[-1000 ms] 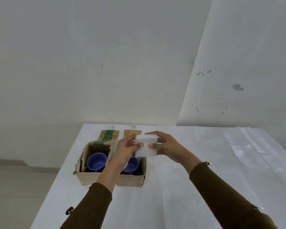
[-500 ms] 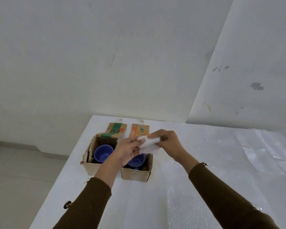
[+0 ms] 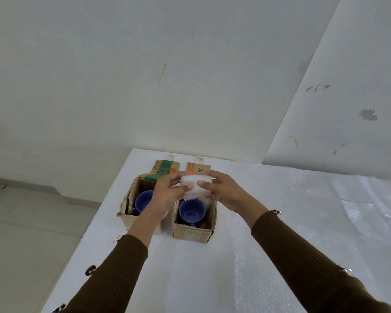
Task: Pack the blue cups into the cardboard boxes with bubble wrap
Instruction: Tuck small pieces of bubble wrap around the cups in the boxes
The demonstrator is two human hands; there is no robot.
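Two small open cardboard boxes stand side by side on the white table. The left box (image 3: 129, 219) holds a blue cup (image 3: 142, 201), partly hidden by my left wrist. The right box (image 3: 191, 232) holds another blue cup (image 3: 191, 213), upright with its mouth up. Both my hands hold a folded wad of bubble wrap (image 3: 195, 186) just above the right box's far end. My left hand (image 3: 167, 195) pinches its left side and my right hand (image 3: 226, 190) grips its right side.
The white table (image 3: 190, 267) ends at a left edge with floor (image 3: 32, 233) below. A big sheet of bubble wrap (image 3: 303, 233) lies spread over the table's right half. The boxes' far flaps (image 3: 165, 169) stand up toward the white walls.
The bubble wrap wad has stayed in both hands and come lower, closer over the right box. My view has tilted down and nearer the boxes.
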